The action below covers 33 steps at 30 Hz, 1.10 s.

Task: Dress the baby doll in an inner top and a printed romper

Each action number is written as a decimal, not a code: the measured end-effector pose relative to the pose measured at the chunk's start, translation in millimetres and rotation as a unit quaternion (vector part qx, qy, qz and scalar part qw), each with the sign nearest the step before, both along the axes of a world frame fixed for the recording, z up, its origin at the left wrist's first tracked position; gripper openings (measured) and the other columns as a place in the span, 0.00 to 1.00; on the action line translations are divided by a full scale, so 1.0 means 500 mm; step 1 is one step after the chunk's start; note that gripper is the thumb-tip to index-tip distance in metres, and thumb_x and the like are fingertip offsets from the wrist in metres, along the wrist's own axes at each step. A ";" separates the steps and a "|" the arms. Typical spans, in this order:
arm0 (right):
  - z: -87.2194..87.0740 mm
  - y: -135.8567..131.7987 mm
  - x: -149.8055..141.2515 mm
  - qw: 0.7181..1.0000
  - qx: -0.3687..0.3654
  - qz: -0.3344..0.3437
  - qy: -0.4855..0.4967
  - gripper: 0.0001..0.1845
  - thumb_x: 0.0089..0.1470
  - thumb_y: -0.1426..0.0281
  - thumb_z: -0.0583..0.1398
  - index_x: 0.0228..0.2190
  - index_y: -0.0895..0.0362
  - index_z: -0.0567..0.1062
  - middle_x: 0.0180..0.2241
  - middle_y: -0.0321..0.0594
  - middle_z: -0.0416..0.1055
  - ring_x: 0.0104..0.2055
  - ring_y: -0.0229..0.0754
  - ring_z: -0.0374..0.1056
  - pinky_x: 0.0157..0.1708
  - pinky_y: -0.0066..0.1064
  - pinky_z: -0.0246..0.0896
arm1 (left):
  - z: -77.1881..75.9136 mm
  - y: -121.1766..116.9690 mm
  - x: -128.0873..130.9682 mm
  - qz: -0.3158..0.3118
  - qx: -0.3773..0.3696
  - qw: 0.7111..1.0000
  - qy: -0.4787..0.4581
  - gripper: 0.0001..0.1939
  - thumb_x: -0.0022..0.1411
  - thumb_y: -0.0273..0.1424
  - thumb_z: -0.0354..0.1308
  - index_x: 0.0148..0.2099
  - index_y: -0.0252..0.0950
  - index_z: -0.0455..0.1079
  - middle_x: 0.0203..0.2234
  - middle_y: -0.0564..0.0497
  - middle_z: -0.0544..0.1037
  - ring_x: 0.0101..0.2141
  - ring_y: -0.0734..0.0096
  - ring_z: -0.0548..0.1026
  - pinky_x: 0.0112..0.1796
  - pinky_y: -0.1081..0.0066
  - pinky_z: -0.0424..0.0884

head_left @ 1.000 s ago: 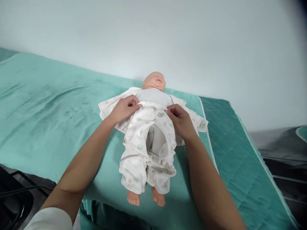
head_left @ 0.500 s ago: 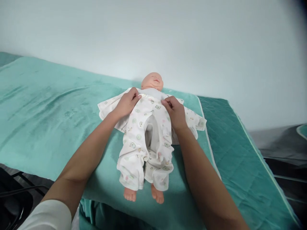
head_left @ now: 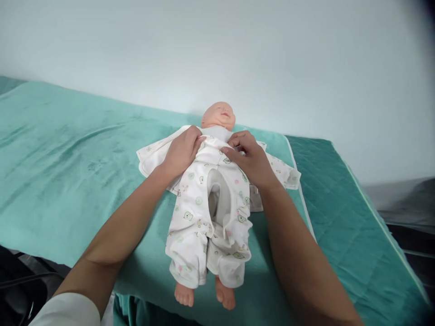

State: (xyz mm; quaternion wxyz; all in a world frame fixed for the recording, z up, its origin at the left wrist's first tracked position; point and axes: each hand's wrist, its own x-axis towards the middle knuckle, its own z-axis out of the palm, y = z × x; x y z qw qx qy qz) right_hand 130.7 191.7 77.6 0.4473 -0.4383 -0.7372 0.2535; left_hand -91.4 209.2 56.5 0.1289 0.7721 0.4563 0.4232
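Note:
A baby doll (head_left: 219, 115) lies on its back, head toward the wall and feet toward me. Printed white baby pants (head_left: 195, 199) cover its legs and reach up over its belly, with an open gap at the crotch. Beneath its torso a printed white baby shirt (head_left: 154, 151) is spread out with sleeves to both sides. My left hand (head_left: 185, 149) is closed on the pants' waistband at the doll's left-hand side in view. My right hand (head_left: 249, 156) rests at the waistband's other side, thumb on the printed cloth and fingers curled; its hold is partly hidden.
A light green blanket (head_left: 68, 181) covers the bed, with a darker quilted cover (head_left: 340, 203) showing on the right. A pale wall (head_left: 217, 50) stands directly behind. Dark furniture (head_left: 20, 280) is at the lower left.
The waistband stays near the doll's chest while my right hand's thumb has shifted inward over the cloth and its fingers have loosened. The view has moved slightly closer.

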 end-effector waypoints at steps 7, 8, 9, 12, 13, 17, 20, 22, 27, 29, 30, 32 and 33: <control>-0.014 0.017 0.045 0.968 -0.180 0.087 0.153 0.24 0.53 0.53 0.67 0.20 0.54 0.66 0.38 0.41 0.70 0.40 0.45 0.67 0.38 0.38 0.62 | 0.003 -0.004 0.005 0.030 -0.040 0.996 -0.071 0.11 0.74 0.43 0.46 0.41 0.42 0.57 0.35 0.51 0.71 0.34 0.67 0.69 0.40 0.65 0.65; -0.022 0.025 0.049 0.964 -0.193 0.070 0.170 0.25 0.52 0.52 0.67 0.20 0.54 0.65 0.33 0.39 0.68 0.35 0.43 0.64 0.34 0.37 0.60 | 0.005 -0.002 0.005 0.033 -0.053 0.995 -0.078 0.11 0.74 0.42 0.48 0.40 0.42 0.57 0.33 0.52 0.70 0.33 0.68 0.68 0.39 0.66 0.65; -0.030 0.034 0.050 0.962 -0.201 0.047 0.180 0.26 0.52 0.50 0.67 0.20 0.53 0.64 0.28 0.36 0.64 0.30 0.40 0.60 0.30 0.35 0.57 | 0.006 0.001 0.005 0.035 -0.068 0.993 -0.085 0.11 0.73 0.42 0.49 0.40 0.42 0.57 0.31 0.53 0.68 0.32 0.68 0.67 0.38 0.66 0.64; -0.050 0.060 0.039 0.967 -0.182 -0.016 0.176 0.29 0.53 0.47 0.65 0.20 0.53 0.59 0.22 0.31 0.50 0.25 0.36 0.47 0.25 0.32 0.47 | 0.001 0.022 0.002 0.037 -0.125 0.985 -0.115 0.12 0.71 0.40 0.53 0.37 0.41 0.58 0.27 0.54 0.65 0.30 0.69 0.64 0.35 0.67 0.62; -0.054 0.066 0.033 0.971 -0.170 -0.035 0.164 0.29 0.54 0.47 0.65 0.20 0.53 0.59 0.22 0.31 0.49 0.25 0.36 0.46 0.25 0.32 0.45 | -0.004 0.032 0.001 0.034 -0.146 0.980 -0.128 0.12 0.71 0.40 0.53 0.36 0.41 0.58 0.26 0.55 0.64 0.29 0.70 0.63 0.34 0.68 0.61; -0.052 0.072 0.014 0.987 -0.108 -0.081 0.093 0.27 0.58 0.49 0.62 0.21 0.53 0.61 0.23 0.32 0.55 0.28 0.37 0.50 0.28 0.32 0.48 | -0.034 0.066 -0.005 0.041 -0.188 0.962 -0.194 0.12 0.71 0.38 0.54 0.35 0.40 0.58 0.26 0.55 0.62 0.28 0.72 0.61 0.31 0.70 0.60; -0.041 0.060 0.018 0.991 -0.096 -0.062 0.063 0.21 0.59 0.54 0.62 0.23 0.53 0.64 0.23 0.32 0.57 0.28 0.37 0.52 0.30 0.32 0.50 | -0.048 0.068 -0.006 0.080 -0.176 0.954 -0.229 0.11 0.71 0.37 0.53 0.36 0.40 0.58 0.27 0.55 0.63 0.29 0.72 0.62 0.32 0.70 0.62; -0.035 0.049 0.028 0.992 -0.110 -0.037 0.045 0.17 0.58 0.57 0.63 0.25 0.53 0.67 0.24 0.31 0.59 0.28 0.37 0.54 0.30 0.32 0.51 | -0.046 0.054 -0.006 0.103 -0.168 0.955 -0.221 0.10 0.70 0.36 0.54 0.36 0.40 0.59 0.28 0.55 0.64 0.30 0.72 0.63 0.34 0.69 0.63; -0.036 0.024 0.052 0.996 -0.068 -0.054 -0.006 0.11 0.57 0.61 0.63 0.28 0.53 0.72 0.33 0.36 0.69 0.36 0.41 0.63 0.39 0.35 0.58 | -0.023 0.007 -0.006 0.100 -0.120 0.982 -0.103 0.09 0.67 0.35 0.56 0.35 0.41 0.60 0.28 0.55 0.69 0.31 0.69 0.66 0.36 0.67 0.61; -0.044 0.012 0.055 0.994 -0.039 -0.101 -0.012 0.11 0.55 0.62 0.64 0.27 0.53 0.71 0.33 0.36 0.68 0.35 0.41 0.63 0.39 0.36 0.59 | -0.018 -0.004 -0.010 0.107 -0.119 0.985 -0.066 0.09 0.66 0.35 0.57 0.35 0.41 0.60 0.27 0.55 0.70 0.30 0.68 0.66 0.35 0.67 0.60; -0.048 0.004 0.055 0.991 -0.035 -0.125 -0.014 0.11 0.55 0.62 0.64 0.26 0.53 0.70 0.31 0.36 0.67 0.34 0.41 0.62 0.38 0.36 0.58 | -0.017 -0.009 -0.012 0.110 -0.124 0.985 -0.056 0.08 0.66 0.35 0.57 0.35 0.41 0.61 0.26 0.54 0.71 0.29 0.68 0.66 0.35 0.66 0.60; -0.057 -0.013 0.055 0.986 -0.050 -0.156 -0.019 0.12 0.56 0.62 0.63 0.25 0.53 0.69 0.27 0.33 0.65 0.30 0.40 0.59 0.36 0.35 0.57 | -0.019 -0.016 -0.019 0.107 -0.140 0.983 -0.052 0.07 0.65 0.35 0.57 0.35 0.41 0.63 0.26 0.54 0.72 0.29 0.67 0.67 0.35 0.66 0.61; -0.061 -0.022 0.054 0.984 -0.066 -0.163 -0.019 0.13 0.57 0.61 0.62 0.25 0.53 0.68 0.25 0.33 0.65 0.29 0.40 0.59 0.35 0.35 0.56 | -0.021 -0.021 -0.023 0.102 -0.149 0.982 -0.057 0.07 0.65 0.35 0.57 0.35 0.40 0.63 0.26 0.54 0.73 0.30 0.67 0.68 0.35 0.66 0.61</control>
